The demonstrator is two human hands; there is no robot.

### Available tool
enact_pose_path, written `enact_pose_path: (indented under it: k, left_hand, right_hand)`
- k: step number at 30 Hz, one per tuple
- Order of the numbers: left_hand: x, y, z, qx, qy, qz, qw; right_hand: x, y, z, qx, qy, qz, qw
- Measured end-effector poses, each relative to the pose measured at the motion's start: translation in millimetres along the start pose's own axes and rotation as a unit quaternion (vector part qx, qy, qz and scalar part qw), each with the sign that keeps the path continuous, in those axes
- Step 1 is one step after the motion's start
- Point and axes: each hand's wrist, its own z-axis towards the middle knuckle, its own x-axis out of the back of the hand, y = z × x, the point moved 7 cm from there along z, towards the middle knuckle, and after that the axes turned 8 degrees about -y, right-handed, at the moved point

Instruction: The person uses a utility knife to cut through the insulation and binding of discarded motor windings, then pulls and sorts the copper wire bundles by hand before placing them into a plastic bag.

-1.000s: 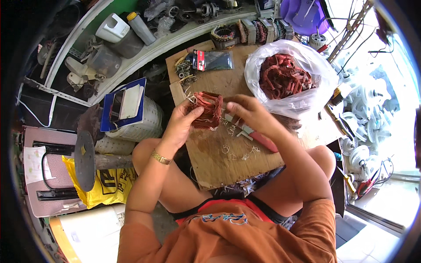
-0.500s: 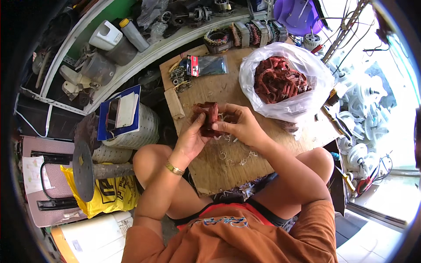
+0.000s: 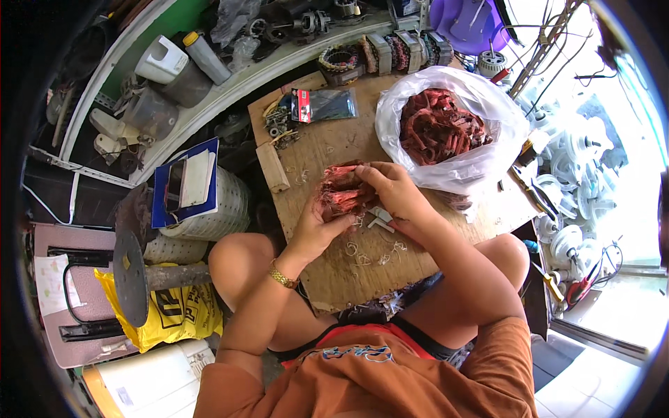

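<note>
Copper coil bundle (image 3: 343, 191), mid-board on the wooden board (image 3: 376, 272): left hand (image 3: 317, 230) cupping beneath; right hand (image 3: 394, 195) pinching its top, red-handled tool now set aside; bag of coils (image 3: 453, 132) at far-right corner.

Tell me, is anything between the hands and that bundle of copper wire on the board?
Nothing visible: the left hand and right hand both already grip the copper wire bundle directly, above the wooden board. Only small wire scraps lie beneath.

Glossy copper coil (image 3: 341, 191) (reddish), rough wooden board (image 3: 362, 272)
</note>
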Motion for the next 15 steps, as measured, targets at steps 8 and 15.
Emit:
enact_pose_path:
  k: [8,15]
  left_hand:
    - [32.9,-13.4,2.6,0.121,-0.006,0.306,0.944]
    - [34.1,-20.7,-2.6,0.162,0.037,-0.101,0.981]
  right_hand:
    - [19.6,-61.5,-14.3,0.118,0.017,-0.462,0.879]
    - [91.9,-133.7,-39.8,0.194,0.224,-0.519,0.802]
